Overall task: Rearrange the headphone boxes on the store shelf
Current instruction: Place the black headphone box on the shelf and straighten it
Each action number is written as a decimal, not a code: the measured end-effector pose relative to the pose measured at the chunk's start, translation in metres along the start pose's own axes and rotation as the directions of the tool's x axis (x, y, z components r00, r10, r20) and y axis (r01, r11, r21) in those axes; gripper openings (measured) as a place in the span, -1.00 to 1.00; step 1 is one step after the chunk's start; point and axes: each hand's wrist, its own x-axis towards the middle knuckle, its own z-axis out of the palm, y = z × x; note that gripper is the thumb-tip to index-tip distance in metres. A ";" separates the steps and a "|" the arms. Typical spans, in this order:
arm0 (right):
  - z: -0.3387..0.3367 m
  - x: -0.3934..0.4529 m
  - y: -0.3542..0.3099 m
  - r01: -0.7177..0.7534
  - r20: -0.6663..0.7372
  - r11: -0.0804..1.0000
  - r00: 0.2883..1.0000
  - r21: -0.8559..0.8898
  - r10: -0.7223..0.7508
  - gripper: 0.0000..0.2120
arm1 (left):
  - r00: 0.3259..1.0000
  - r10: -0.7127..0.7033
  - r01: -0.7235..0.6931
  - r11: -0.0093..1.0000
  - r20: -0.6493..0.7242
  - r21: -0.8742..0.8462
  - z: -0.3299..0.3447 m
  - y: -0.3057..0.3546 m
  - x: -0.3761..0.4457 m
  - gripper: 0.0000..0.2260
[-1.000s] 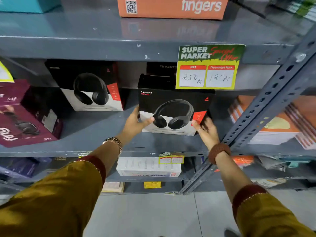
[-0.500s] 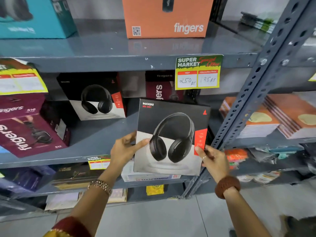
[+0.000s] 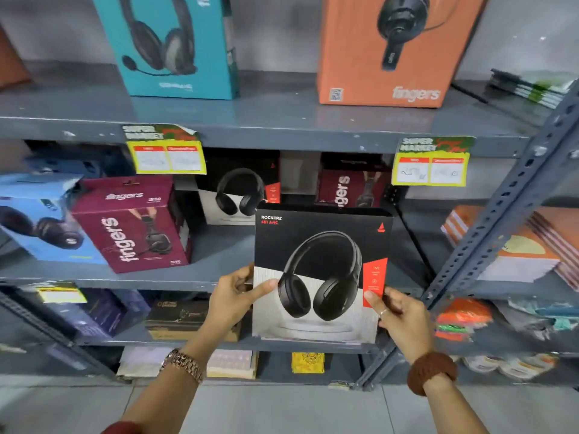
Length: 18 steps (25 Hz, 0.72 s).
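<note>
I hold a black-and-white Rockerz headphone box [image 3: 319,274] upright in front of the grey metal shelf [image 3: 219,277], off the shelf. My left hand [image 3: 235,296] grips its lower left edge and my right hand [image 3: 398,314] grips its lower right corner. Behind it on the middle shelf stand a matching black-and-white box [image 3: 238,189], a maroon fingers box [image 3: 134,227] at the left, another maroon fingers box [image 3: 351,186] at the back, and a blue box [image 3: 40,220] at the far left.
A teal headset box [image 3: 175,45] and an orange fingers box [image 3: 391,48] stand on the upper shelf [image 3: 266,120]. Yellow price tags [image 3: 432,161] hang from its edge. A slotted upright post [image 3: 501,214] rises at the right, with stacked notebooks [image 3: 513,245] beyond it. Lower shelves hold assorted packs.
Both hands have lifted the Rockerz box off the middle shelf and drawn it out toward me. The view has tilted upward, so the upper shelf's boxes now show.
</note>
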 end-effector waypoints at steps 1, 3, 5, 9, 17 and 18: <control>0.011 0.006 -0.005 0.022 0.026 1.000 0.999 0.007 -0.022 -0.56 | 1.000 0.008 -0.008 1.000 -0.011 0.005 -0.011 0.000 0.005 -0.75; 0.038 0.018 -0.018 0.070 0.071 0.997 0.995 0.025 -0.072 -0.58 | 1.000 0.018 -0.017 1.000 -0.024 0.019 -0.035 -0.003 0.018 -0.78; 0.067 0.034 -0.028 0.102 0.121 0.993 0.987 0.056 -0.108 -0.62 | 0.999 0.033 -0.031 0.998 -0.039 0.055 -0.059 -0.006 0.032 -0.69; 0.121 0.073 -0.050 0.093 0.220 0.990 0.969 0.106 -0.115 -0.85 | 0.991 0.055 -0.054 0.998 -0.123 0.010 -0.097 -0.013 0.071 -0.37; 0.175 0.143 -0.063 0.102 0.288 0.984 0.947 0.145 -0.140 -0.91 | 0.979 0.023 -0.048 0.992 -0.202 -0.117 -0.102 -0.032 0.125 -0.45; 0.179 0.146 -0.061 0.097 0.291 0.984 0.947 0.151 -0.138 -0.91 | 0.978 0.018 -0.043 0.992 -0.206 -0.119 -0.100 -0.035 0.126 -0.46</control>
